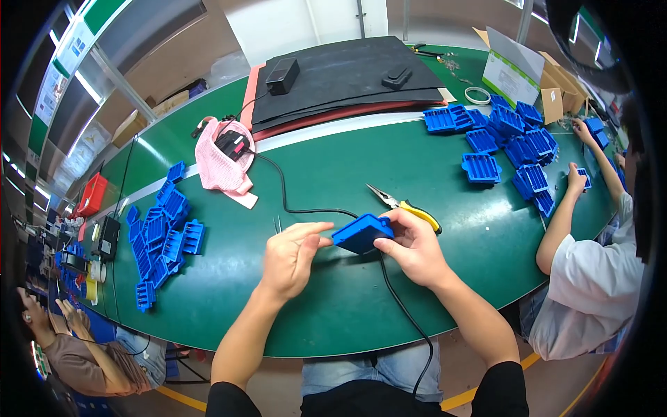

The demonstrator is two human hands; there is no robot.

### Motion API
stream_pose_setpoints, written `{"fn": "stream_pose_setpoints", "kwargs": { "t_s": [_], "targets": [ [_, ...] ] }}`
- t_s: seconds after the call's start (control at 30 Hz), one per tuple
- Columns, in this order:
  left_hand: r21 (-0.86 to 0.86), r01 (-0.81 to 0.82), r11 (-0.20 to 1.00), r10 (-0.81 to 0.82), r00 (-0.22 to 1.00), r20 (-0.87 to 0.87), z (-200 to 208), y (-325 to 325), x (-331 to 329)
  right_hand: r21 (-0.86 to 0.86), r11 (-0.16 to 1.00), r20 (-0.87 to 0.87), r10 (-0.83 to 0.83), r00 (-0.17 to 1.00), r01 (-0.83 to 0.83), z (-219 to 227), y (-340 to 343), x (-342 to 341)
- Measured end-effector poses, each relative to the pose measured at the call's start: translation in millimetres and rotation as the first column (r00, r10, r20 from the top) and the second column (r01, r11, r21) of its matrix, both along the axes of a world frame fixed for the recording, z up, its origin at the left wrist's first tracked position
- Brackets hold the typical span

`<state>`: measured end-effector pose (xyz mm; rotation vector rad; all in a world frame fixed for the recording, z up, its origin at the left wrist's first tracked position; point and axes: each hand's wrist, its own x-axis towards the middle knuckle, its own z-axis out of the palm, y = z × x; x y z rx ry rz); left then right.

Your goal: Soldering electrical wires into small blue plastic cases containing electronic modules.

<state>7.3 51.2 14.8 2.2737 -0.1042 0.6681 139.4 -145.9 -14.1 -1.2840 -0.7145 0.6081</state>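
Note:
My right hand (415, 251) grips a shallow blue plastic case (363, 235) by its right end, thumb on the near side. The case is tilted, a smooth broad face toward me; its other side is hidden. At its left edge is my left hand (292, 258), index finger stretched toward it and fingers apart, with nothing visible in them. Whether a fingertip touches the case is unclear. Just beyond the case lie needle-nose pliers (410, 208) with yellow and black handles. Two thin metal prongs (278, 224) show behind my left hand. A black cable (403, 306) passes under the case toward my lap.
Piles of blue slotted cases lie left (165, 233) and right (511, 135) on the green table (326, 299). A pink cloth (219, 163) wraps a black device. Black sheets (333, 80) lie at the back. Co-workers sit left (90, 347) and right (590, 285).

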Motion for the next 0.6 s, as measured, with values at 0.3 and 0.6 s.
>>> {"fn": "stream_pose_setpoints", "kwargs": {
  "t_s": [0.3,0.6],
  "targets": [
    [-0.734,-0.002,0.679,-0.092,0.992,-0.088,-14,-30,4,0.138,0.987,-0.301,0.127,0.945,-0.088,5,2,-3],
    [-0.755,0.007,0.656,-0.148,0.982,-0.119,-24,-37,-1,-0.087,0.996,0.340,-0.002,0.940,0.034,8,6,-23]
  ]
}}
